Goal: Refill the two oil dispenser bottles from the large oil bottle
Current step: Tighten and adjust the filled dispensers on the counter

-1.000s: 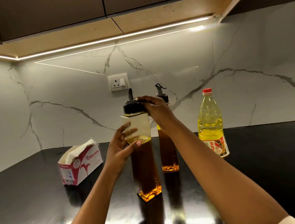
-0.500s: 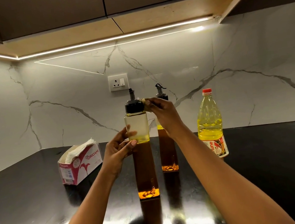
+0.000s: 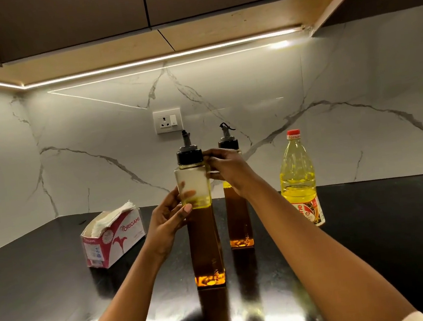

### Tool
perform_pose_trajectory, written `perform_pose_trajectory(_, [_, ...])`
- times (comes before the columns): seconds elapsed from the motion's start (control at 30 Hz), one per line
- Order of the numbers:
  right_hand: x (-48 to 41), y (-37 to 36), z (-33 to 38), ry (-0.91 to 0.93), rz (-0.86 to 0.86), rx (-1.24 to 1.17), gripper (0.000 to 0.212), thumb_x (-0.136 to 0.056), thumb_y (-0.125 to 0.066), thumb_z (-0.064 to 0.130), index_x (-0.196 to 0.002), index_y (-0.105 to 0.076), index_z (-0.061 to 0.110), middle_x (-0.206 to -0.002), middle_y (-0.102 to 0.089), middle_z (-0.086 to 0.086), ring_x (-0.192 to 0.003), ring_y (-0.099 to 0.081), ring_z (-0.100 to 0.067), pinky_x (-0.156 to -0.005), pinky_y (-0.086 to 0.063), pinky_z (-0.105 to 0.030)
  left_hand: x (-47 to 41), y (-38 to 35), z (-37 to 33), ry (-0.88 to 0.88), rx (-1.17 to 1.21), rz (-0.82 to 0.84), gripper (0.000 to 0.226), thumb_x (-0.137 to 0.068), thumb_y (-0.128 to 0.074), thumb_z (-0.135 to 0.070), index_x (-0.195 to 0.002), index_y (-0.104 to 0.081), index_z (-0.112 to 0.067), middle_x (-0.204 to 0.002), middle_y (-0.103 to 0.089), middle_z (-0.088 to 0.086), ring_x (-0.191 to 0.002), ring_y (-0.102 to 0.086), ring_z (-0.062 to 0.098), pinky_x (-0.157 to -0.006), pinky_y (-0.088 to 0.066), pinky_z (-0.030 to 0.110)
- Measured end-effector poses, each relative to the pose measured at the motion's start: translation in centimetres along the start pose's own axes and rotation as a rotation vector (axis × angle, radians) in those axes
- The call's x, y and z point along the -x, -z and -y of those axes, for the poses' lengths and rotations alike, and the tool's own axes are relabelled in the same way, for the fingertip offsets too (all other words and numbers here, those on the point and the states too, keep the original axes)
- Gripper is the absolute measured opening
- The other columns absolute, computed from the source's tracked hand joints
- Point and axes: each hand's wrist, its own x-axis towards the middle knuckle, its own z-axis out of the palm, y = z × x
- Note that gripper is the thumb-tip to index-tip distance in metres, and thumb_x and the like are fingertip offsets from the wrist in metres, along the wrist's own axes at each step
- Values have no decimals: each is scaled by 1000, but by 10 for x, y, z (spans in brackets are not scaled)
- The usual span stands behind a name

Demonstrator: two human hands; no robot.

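Amber-filled dispenser bottle (image 3: 203, 230), upright on black counter (image 3: 371, 234), long axis vertical, spout (image 3: 185, 138) pointing up. Left hand (image 3: 168, 223) curled round its upper body from the left; right hand (image 3: 228, 170) pinching black cap (image 3: 189, 156) from the right.

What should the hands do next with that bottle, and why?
Probably twist the cap off the near dispenser. The left hand grips its body and the right hand pinches the cap, which is on, so no oil can go in yet. The big bottle stands apart, untouched.
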Motion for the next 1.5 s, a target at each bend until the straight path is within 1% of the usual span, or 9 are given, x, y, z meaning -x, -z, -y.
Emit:
perform_pose_trajectory(0.17, [10, -1, -12, -2, -78, -170, 19, -94, -52, 4, -95, -66, 17, -87, -67, 3, -87, -65, -12, -76, -55, -24, -1, -1, 5, -23, 47, -16, 57, -80, -65, -21, -134, -46, -24, -126, -63, 6, -117, -60, 27, -83, -57, 33])
perform_pose_trajectory(0.33, [26, 1, -46, -13, -189, -32, 20, -87, -61, 1, -103, -67, 12, -97, -68, 1, -95, -65, -12, -79, -56, -21, -7, 4, 6, 4, 65, -25, 91, -61, -86, -45, -138, -44, -22, -127, -63, 7, -117, -61, 25, -84, -57, 37])
perform_pose_trajectory(0.53, [36, 3, -93, 33, -76, 366, 21, -83, -69, 7, -102, -72, 14, -91, -69, 10, -87, -64, 1, -84, -52, -19, -30, 24, 21, 1, 100, -11, 79, -70, -81, -34, -139, -43, -25, -131, -59, 7, -121, -57, 27, -88, -56, 37])
perform_pose_trajectory(0.77, [40, 24, -114, 86, -152, 251, 23, -83, -70, 8, -92, -70, 29, -91, -70, 10, -90, -66, -5, -81, -56, -28, -64, 41, 35, 105, 129, 34, 102, -57, -90, -41, -144, -38, -25, -135, -56, 8, -122, -57, 23, -89, -56, 42])
perform_pose_trajectory(0.93, [42, 40, -101, 195, -359, 69, 24, -83, -68, 5, -89, -68, 28, -85, -71, 7, -83, -68, -16, -72, -58, -37, -69, 49, 40, 109, 146, 51, 69, -86, -62, -12, -148, -32, -24, -144, -48, 10, -128, -52, 23, -92, -54, 37])
perform_pose_trajectory(1.1, [50, 60, -97, 261, -596, 132, 18, -83, -69, 11, -82, -67, 29, -76, -69, 13, -76, -67, -4, -66, -55, -24, -49, 16, 6, -353, -259, -470, 54, -89, -64, -10, -139, -44, -12, -135, -54, 9, -124, -53, 14, -104, -46, 35])
perform_pose_trajectory(1.2, [49, 63, -99, 246, -655, 190, 13, -82, -71, 15, -91, -68, 24, -88, -68, 2, -82, -65, -7, -68, -53, -19, -47, -27, -27, -628, -418, -448, 41, -90, -62, -6, -128, -48, -14, -116, -60, 2, -110, -60, 6, -90, -52, 20])
perform_pose_trajectory(1.33, [50, 62, -100, 178, -649, 131, 18, -85, -66, 8, -98, -66, 20, -86, -66, 7, -81, -62, 2, -66, -50, -9, -77, -79, -35, -330, -493, -105, 61, -88, -66, -11, -140, -38, -26, -143, -42, 1, -127, -44, 6, -96, -42, 13])
perform_pose_trajectory(1.5, [49, 66, -105, 128, -698, 152, 21, -86, -64, 3, -89, -62, 24, -85, -65, 10, -81, -61, 1, -67, -49, -9, -120, -98, -23, 2, -335, -107, 89, -82, -73, -26, -152, -17, -21, -152, -32, 18, -138, -36, 28, -108, -36, 36])
